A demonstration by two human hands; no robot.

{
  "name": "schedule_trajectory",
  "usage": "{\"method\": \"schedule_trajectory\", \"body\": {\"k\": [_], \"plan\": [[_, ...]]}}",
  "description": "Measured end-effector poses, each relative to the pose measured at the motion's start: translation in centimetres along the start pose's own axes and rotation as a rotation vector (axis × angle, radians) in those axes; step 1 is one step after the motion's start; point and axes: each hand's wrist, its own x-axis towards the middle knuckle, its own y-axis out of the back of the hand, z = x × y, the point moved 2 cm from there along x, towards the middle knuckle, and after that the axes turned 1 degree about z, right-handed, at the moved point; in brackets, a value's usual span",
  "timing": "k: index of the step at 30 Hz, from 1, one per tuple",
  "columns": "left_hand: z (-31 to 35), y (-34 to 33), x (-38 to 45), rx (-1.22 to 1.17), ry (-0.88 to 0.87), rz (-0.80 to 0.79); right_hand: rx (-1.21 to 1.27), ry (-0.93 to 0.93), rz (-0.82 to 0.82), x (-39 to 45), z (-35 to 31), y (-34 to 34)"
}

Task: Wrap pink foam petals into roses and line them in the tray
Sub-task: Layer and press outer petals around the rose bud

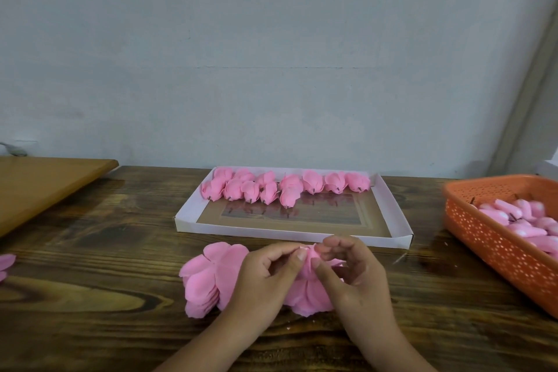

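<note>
Both forearms are reaching in from the near edge over the table point(90, 251). The left hand point(268, 272) and right hand point(350, 269) are meeting fingertip to fingertip, both pinching one petal point(309, 254) between them, above the petal pile point(208, 278). Finished roses point(287, 187) are lying along the tray's point(302, 234) far side, beyond the hands.

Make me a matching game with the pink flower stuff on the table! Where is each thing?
Things:
1. finished roses
2. petal stack
3. orange basket
4. white tray

Places:
A. far right of the table
B. under and beside the hands
C. lined up along the tray's far side
D. middle of the table, beyond the hands

Pairs: 1-C, 2-B, 3-A, 4-D
</note>
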Motion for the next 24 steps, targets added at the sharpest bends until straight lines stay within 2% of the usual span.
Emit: {"method": "schedule_trajectory", "body": {"k": [12,18,21,24], "plan": [[0.14,-0.19,-0.25,-0.023,0.021,-0.113,-0.230,0.107,0.014,-0.62,-0.36,-0.09],[-0.08,0.03,-0.05,-0.054,0.110,0.006,-0.260,0.108,-0.034,-0.64,-0.43,-0.07],[0.07,0.08,-0.02,-0.073,0.128,0.072,-0.263,0.094,0.038,-0.73,-0.51,-0.15],[0.22,0.06,-0.06,-0.076,0.114,0.092,-0.276,-0.012,0.153,-0.60,-0.52,0.04]]}}
